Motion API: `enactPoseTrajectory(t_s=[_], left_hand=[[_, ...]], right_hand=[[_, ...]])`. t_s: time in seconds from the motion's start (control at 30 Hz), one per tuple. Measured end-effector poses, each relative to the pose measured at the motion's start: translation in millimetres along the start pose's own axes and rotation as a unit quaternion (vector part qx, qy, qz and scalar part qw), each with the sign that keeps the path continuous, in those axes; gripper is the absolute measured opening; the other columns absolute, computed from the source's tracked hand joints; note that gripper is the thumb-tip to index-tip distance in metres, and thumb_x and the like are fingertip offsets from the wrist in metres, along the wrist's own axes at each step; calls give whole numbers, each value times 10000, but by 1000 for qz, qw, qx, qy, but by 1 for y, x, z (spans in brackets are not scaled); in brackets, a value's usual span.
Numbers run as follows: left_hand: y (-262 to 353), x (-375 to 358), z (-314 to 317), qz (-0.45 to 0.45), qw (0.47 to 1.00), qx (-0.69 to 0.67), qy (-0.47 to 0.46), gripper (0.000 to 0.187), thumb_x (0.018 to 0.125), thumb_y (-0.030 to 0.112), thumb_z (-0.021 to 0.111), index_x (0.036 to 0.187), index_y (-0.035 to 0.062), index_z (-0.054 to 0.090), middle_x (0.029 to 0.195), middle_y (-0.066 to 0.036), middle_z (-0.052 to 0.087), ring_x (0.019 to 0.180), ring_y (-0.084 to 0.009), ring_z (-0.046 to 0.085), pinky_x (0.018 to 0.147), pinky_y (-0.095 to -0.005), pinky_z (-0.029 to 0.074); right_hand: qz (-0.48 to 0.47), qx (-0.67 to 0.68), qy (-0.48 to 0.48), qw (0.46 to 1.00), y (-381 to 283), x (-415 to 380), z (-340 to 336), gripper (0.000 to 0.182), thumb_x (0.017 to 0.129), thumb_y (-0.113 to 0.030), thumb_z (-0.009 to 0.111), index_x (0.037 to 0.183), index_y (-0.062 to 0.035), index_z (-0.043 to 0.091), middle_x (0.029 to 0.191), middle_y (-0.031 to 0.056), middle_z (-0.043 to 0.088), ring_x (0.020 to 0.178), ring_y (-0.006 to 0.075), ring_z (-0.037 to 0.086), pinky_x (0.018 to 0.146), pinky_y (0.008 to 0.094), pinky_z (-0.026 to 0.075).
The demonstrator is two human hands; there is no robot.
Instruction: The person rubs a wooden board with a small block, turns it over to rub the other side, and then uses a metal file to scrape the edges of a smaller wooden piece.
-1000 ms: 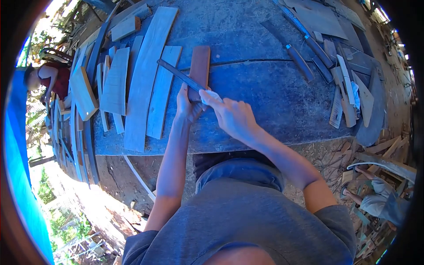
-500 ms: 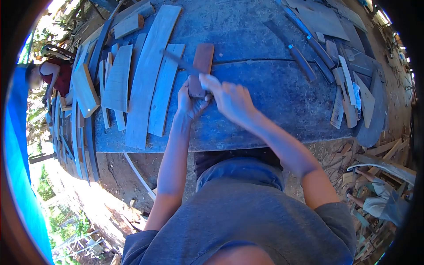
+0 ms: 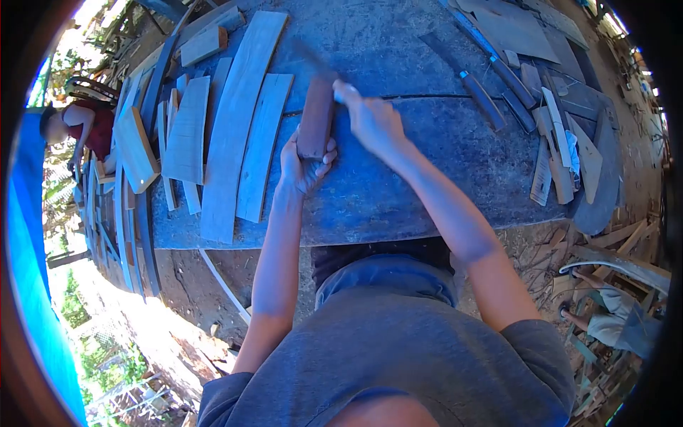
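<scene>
A reddish-brown wooden block (image 3: 315, 121) stands out from my left hand (image 3: 300, 169), whose fingers wrap around its near end. My right hand (image 3: 375, 124) is closed around the pale handle of a flat, dark blade-like tool (image 3: 313, 58). Motion blurs the tool's blade, which points up and to the left past the far end of the block. Both hands are over the blue worktable (image 3: 420, 171).
Long wooden boards (image 3: 242, 121) and several offcuts lie to the left. At the right are long knives (image 3: 484, 99), thin sheets (image 3: 509, 28) and wood scraps (image 3: 562, 174). One person (image 3: 89, 124) is at the far left, another (image 3: 615, 313) at the lower right.
The tool has moved up and away along the block, from across its middle to its far end. The block has turned slightly in my left hand, showing more of its side.
</scene>
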State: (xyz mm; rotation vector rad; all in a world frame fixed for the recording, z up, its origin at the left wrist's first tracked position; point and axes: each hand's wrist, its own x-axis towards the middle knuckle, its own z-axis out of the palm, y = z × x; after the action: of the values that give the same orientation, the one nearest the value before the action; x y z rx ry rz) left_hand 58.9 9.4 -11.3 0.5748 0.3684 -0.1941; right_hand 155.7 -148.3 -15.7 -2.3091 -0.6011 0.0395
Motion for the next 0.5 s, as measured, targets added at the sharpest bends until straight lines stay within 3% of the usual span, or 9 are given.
enactPoseTrajectory(t_s=[0.07, 0.13, 0.23, 0.3, 0.33, 0.37, 0.43, 0.5], left_hand=[[-1, -7, 3, 11, 1000, 8, 22, 436, 1075, 345, 219, 1161, -10, 456, 810, -192, 560, 513, -227, 527, 327, -288, 412], [-2, -10, 3, 31, 997, 68, -15, 385, 1063, 290, 263, 1198, -16, 454, 836, -194, 567, 552, -205, 554, 329, -257, 445], [-2, -5, 11, -5, 997, 74, 2, 379, 1062, 257, 264, 1242, -22, 445, 822, -185, 575, 556, -201, 565, 328, -259, 441], [-7, -7, 9, -43, 995, 88, 24, 378, 1061, 246, 262, 1256, -23, 444, 819, -184, 579, 556, -200, 569, 330, -258, 440], [-7, -5, 10, -2, 995, 97, 12, 375, 1062, 251, 265, 1239, -22, 451, 821, -183, 579, 557, -200, 569, 334, -258, 436], [-5, -2, 10, 42, 994, 106, -1, 373, 1062, 256, 267, 1223, -22, 459, 822, -183, 580, 558, -201, 570, 337, -258, 432], [-5, -2, 16, 49, 993, 108, 8, 373, 1063, 258, 270, 1215, -21, 464, 821, -181, 577, 556, -199, 564, 340, -258, 428], [-5, -2, 16, 52, 993, 108, 22, 372, 1064, 261, 273, 1208, -21, 469, 820, -178, 574, 554, -197, 559, 343, -259, 424]], right_hand=[[1, -38, -13, 999, 1, 11, -5, 435, 969, -142, 479, 1396, -199, 537, 903, 248, 699, 800, 426, 698, 688, 523, 558], [5, -82, -28, 996, 5, 10, -12, 423, 979, -128, 473, 1393, -181, 539, 921, 255, 696, 819, 417, 695, 697, 518, 554], [25, -92, 0, 995, 24, -10, -14, 405, 992, -193, 439, 1386, -195, 532, 891, 214, 713, 787, 410, 705, 675, 525, 556], [17, -6, 99, 995, 27, -9, -16, 401, 991, -185, 423, 1374, -208, 541, 864, 198, 713, 749, 423, 698, 648, 523, 555], [20, -7, 104, 994, 24, -10, -20, 401, 991, -185, 423, 1374, -208, 541, 864, 198, 713, 749, 423, 698, 648, 523, 555], [-14, -21, 89, 996, 17, -16, -20, 405, 981, -175, 428, 1366, -220, 547, 856, 198, 710, 728, 421, 695, 637, 524, 556], [-59, -59, 1, 997, -15, -39, -28, 403, 955, -175, 456, 1337, -242, 569, 843, 197, 705, 694, 406, 693, 624, 527, 557], [-73, -57, -17, 996, -17, -44, -22, 405, 947, -172, 462, 1330, -243, 573, 849, 191, 708, 698, 400, 697, 628, 526, 559]])
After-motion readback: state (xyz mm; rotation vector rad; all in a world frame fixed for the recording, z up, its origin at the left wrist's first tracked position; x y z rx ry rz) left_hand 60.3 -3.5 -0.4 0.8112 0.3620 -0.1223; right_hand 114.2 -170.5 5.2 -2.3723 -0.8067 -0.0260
